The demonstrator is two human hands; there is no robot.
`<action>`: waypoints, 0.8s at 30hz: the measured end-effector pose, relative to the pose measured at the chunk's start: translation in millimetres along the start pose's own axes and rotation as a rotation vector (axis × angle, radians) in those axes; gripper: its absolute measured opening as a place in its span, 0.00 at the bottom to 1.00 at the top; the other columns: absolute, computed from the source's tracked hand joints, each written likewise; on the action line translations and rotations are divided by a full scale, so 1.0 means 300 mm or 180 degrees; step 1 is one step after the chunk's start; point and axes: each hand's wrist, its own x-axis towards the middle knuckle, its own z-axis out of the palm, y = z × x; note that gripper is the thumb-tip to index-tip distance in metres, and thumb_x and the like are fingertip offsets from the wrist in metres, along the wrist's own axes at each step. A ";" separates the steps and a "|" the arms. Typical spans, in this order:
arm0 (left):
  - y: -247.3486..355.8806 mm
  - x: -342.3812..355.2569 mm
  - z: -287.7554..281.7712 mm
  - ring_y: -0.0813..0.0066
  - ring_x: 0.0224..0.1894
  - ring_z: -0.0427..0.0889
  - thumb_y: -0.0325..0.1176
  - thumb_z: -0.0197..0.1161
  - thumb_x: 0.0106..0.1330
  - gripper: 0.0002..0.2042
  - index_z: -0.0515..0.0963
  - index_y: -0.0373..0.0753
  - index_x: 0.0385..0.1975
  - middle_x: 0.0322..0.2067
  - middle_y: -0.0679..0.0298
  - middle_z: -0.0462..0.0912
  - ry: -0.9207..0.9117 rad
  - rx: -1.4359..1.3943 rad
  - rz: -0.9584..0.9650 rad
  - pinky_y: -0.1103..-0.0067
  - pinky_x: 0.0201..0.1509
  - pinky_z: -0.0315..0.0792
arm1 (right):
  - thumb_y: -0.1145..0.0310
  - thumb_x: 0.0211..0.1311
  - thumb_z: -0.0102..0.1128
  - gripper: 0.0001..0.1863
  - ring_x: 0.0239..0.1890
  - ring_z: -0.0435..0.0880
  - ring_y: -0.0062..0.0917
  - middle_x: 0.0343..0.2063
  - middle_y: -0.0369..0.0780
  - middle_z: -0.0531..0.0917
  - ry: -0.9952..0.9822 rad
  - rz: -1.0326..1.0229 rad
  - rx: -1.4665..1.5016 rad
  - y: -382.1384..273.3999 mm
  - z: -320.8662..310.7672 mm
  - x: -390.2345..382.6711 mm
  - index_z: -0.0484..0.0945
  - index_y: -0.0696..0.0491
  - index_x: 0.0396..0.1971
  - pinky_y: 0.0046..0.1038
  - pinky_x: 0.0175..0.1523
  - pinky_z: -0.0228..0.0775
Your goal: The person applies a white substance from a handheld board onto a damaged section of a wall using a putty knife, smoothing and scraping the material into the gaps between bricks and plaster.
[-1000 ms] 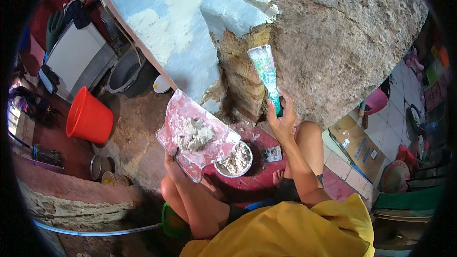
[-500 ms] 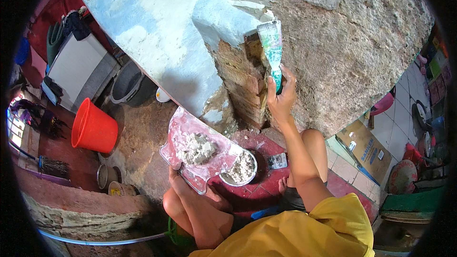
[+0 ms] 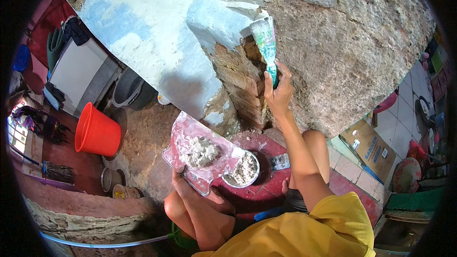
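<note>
My right hand is closed round the green handle of a putty knife, whose wide, paint-smeared blade lies at the wall beside a broken hollow. Pale plaster covers the wall left of the blade; rough bare stone spreads to the right. Low on the left, my left hand grips the edge of a pinkish board bearing a heap of grey-white putty. A bowl of the same lumpy putty stands by the board's right corner, partly overlapped by it.
A second flat scraper lies on the red tiled floor right of the bowl. Leftward stand a red bucket and a dark tub. A flattened cardboard box rests at the right. My bent knees flank the bowl.
The putty knife and my right hand have shifted slightly left and up in the picture, the blade tilting more to the left. The board stays in my left hand.
</note>
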 end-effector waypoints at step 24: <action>-0.029 0.020 -0.024 0.61 0.45 0.76 0.34 0.52 0.57 0.19 0.71 0.31 0.46 0.44 0.56 0.76 -0.0310 -0.0091 -0.0055 0.66 0.53 0.68 | 0.69 0.57 0.56 0.19 0.26 0.81 0.40 0.34 0.50 0.79 -0.0407 0.0124 -0.0012 0.006 0.016 0.005 0.66 0.58 0.48 0.31 0.28 0.72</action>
